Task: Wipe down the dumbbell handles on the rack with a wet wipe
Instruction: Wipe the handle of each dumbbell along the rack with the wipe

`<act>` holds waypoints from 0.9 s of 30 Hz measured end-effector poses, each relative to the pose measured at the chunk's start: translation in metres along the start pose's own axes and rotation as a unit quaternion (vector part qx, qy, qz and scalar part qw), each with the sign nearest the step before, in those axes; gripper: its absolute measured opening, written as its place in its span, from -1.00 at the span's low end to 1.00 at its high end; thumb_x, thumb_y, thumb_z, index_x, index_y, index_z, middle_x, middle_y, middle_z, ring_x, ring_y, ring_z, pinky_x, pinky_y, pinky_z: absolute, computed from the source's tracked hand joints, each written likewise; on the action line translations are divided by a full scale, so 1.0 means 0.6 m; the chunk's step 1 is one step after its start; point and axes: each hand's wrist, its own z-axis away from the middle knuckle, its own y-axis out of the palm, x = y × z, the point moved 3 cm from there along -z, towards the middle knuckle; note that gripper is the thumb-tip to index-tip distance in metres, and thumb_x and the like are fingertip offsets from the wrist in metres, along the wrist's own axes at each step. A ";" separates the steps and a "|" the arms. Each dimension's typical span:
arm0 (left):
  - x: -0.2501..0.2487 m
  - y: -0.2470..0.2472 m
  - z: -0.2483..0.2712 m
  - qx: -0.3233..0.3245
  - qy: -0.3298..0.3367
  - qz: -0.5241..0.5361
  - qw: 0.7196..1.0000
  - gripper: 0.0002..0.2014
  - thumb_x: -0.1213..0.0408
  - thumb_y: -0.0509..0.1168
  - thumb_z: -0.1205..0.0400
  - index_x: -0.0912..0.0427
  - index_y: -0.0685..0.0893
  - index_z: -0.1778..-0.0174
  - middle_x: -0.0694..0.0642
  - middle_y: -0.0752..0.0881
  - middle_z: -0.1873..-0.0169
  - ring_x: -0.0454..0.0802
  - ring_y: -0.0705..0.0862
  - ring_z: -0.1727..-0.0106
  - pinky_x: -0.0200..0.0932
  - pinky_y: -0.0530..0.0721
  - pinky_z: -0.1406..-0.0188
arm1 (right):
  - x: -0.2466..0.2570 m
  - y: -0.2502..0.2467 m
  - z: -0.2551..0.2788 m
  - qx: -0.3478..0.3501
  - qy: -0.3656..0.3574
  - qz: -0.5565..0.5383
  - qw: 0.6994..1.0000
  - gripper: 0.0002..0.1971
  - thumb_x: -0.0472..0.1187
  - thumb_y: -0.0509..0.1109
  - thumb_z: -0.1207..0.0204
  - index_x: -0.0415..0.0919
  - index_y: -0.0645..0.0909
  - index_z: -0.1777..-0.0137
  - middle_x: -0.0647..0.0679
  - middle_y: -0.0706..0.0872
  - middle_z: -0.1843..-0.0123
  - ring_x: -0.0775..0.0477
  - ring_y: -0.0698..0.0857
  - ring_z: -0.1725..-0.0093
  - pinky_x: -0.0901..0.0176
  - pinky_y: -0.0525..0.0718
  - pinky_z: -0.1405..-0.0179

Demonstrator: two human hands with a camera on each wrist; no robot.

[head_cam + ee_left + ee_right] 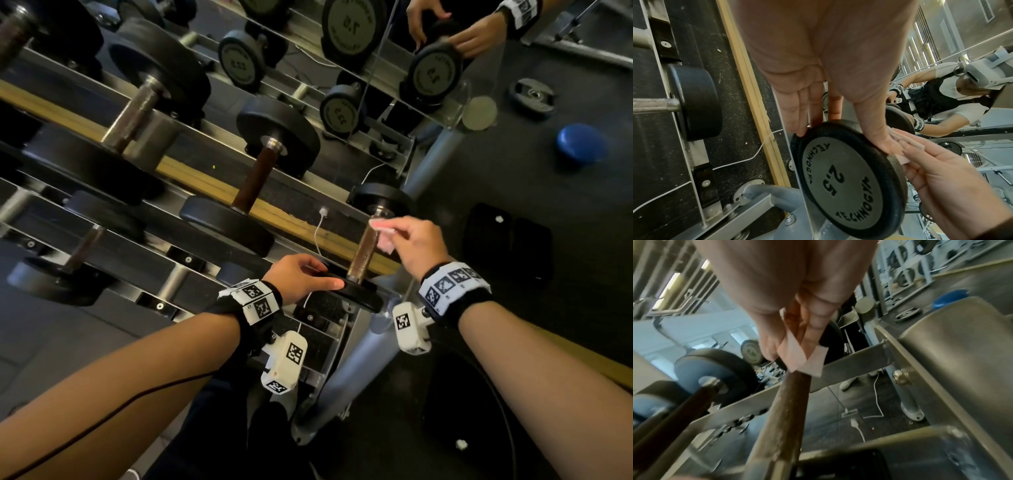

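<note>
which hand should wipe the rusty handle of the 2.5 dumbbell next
Right. The right hand already pinches the pale pink wet wipe at the far end of the rusty brown dumbbell handle, while the left hand holds the near black weight disc.

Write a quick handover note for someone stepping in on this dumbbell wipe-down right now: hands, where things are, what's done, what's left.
Left hand: grips the near plate of the 2.5 dumbbell, steadying it on the rack.
Right hand: pinches the folded wet wipe at the far end of that dumbbell's handle.
Done: cannot tell which handles are wiped.
Left: run the wipe along this handle, then probably the others on the rack.
</note>
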 end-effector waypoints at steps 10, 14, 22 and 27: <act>-0.004 -0.002 0.000 0.006 -0.004 -0.005 1.000 -0.55 -0.14 0.62 -0.33 -0.11 0.70 -0.07 -0.10 0.80 0.01 -0.19 0.78 0.01 -0.24 0.69 0.07 | -0.040 0.051 0.042 0.162 0.071 -0.102 0.979 -0.75 -0.29 0.41 -0.60 0.08 0.83 -0.05 0.19 0.74 -0.21 0.15 0.70 -0.24 0.35 0.67 -0.19; -0.006 -0.002 0.002 0.004 -0.007 -0.008 1.000 -0.55 -0.13 0.62 -0.34 -0.10 0.70 -0.08 -0.09 0.80 0.01 -0.16 0.79 0.01 -0.21 0.70 0.04 | -0.035 0.048 0.049 0.265 0.053 -0.071 0.960 -0.80 -0.24 0.45 -0.58 0.05 0.83 -0.06 0.19 0.79 -0.14 0.23 0.72 -0.19 0.31 0.66 -0.19; -0.010 -0.001 0.007 0.009 -0.012 -0.012 1.000 -0.54 -0.11 0.60 -0.38 -0.06 0.69 -0.13 -0.05 0.79 -0.05 -0.12 0.76 -0.07 -0.12 0.73 -0.11 | -0.033 0.020 0.001 -0.019 0.108 -0.165 0.980 -0.76 -0.32 0.38 -0.64 -0.18 0.75 -0.25 0.01 0.78 0.21 0.13 0.71 0.27 0.31 0.74 0.12; -0.012 -0.001 0.010 0.006 -0.015 -0.016 1.000 -0.53 -0.13 0.61 -0.37 -0.08 0.69 -0.12 -0.09 0.79 -0.03 -0.16 0.77 -0.06 -0.17 0.72 -0.05 | -0.032 0.049 0.039 0.087 0.099 -0.172 0.976 -0.74 -0.39 0.36 -0.62 -0.08 0.82 -0.11 -0.01 0.80 -0.13 0.10 0.70 0.06 0.28 0.73 -0.05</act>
